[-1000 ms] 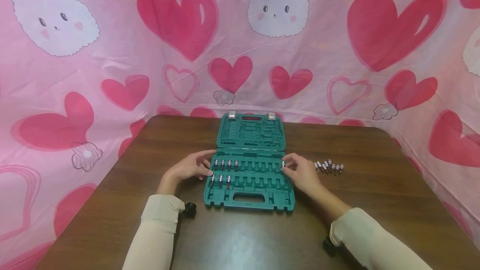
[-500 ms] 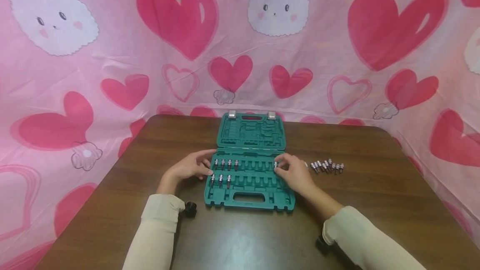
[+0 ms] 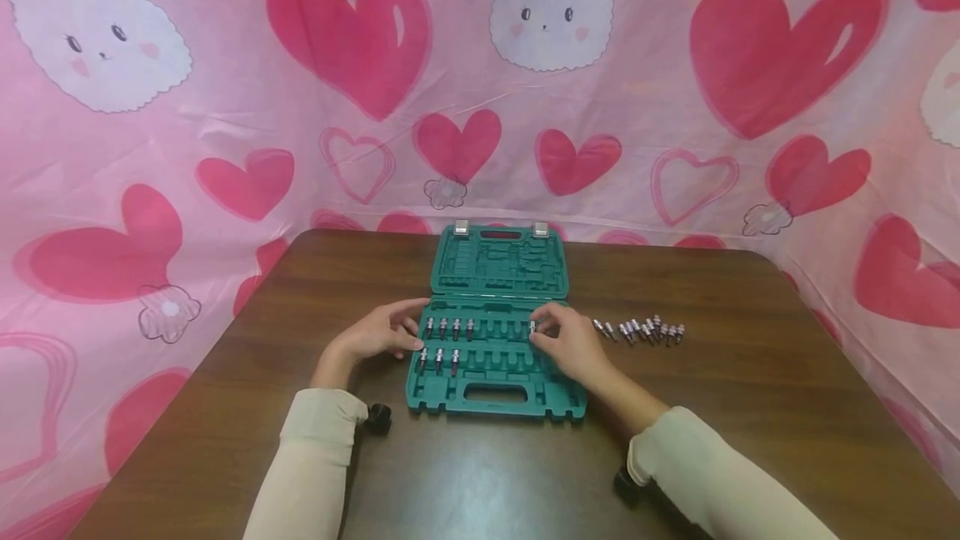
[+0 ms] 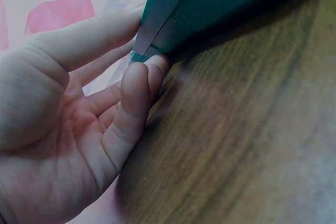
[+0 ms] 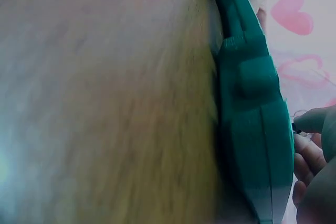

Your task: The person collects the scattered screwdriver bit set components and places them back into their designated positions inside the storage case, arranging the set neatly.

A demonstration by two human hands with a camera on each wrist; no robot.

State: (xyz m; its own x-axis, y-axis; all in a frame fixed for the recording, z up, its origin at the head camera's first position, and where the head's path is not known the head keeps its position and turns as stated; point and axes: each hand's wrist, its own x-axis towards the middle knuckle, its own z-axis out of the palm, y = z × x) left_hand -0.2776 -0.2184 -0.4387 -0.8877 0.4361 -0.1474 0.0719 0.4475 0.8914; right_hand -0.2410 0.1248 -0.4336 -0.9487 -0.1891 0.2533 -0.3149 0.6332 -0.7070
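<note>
My right hand (image 3: 573,348) pinches a silver bit socket (image 3: 532,327) between thumb and fingers, over the back row of slots in the green tool case (image 3: 551,400). Only a small dark end of that bit socket (image 5: 297,128) shows in the right wrist view. My left hand (image 3: 375,336) rests against the case's left side. In the left wrist view its thumb (image 4: 89,38) touches the green edge and the other fingers bend loosely beside it. Several bit sockets (image 3: 456,328) stand at the left of the back row, and three bit sockets (image 3: 438,361) stand in the front row.
The case's lid (image 3: 501,263) is raised at the back, with two metal latches on its far edge. Several loose bit sockets (image 3: 637,330) lie on the brown wooden table (image 3: 712,407) right of the case. A pink heart-patterned cloth (image 3: 465,48) hangs behind.
My right hand has moved left along the back row with the bit socket, from the case's right end. More of the loose bit sockets show behind it. My left hand stays at the case's side.
</note>
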